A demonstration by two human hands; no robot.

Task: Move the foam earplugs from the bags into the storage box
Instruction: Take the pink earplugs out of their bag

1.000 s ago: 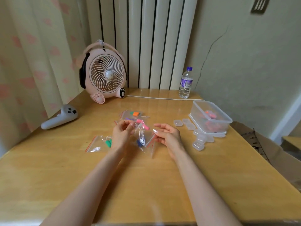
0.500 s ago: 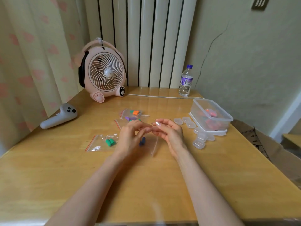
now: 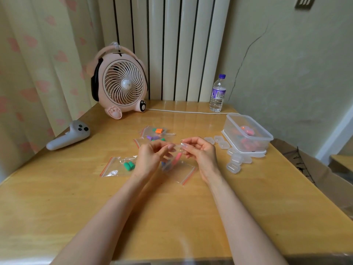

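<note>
Both hands are up over the wooden table (image 3: 172,217). The left hand (image 3: 150,159) and right hand (image 3: 200,153) meet fingertip to fingertip, each pinching the clear film of a small zip bag (image 3: 179,167). Inside it are a pink earplug (image 3: 178,156) and a blue earplug (image 3: 163,164), with the red-striped edge hanging low on the right. To the left, a second bag (image 3: 114,167) lies flat with two green earplugs (image 3: 129,166) in it. Farther back are two more bags (image 3: 150,134), showing orange, purple and green. On the right, well apart from the hands, stands the clear storage box (image 3: 229,125), with reddish and orange pieces inside. Small clear cases (image 3: 234,165) are scattered beside it.
</note>
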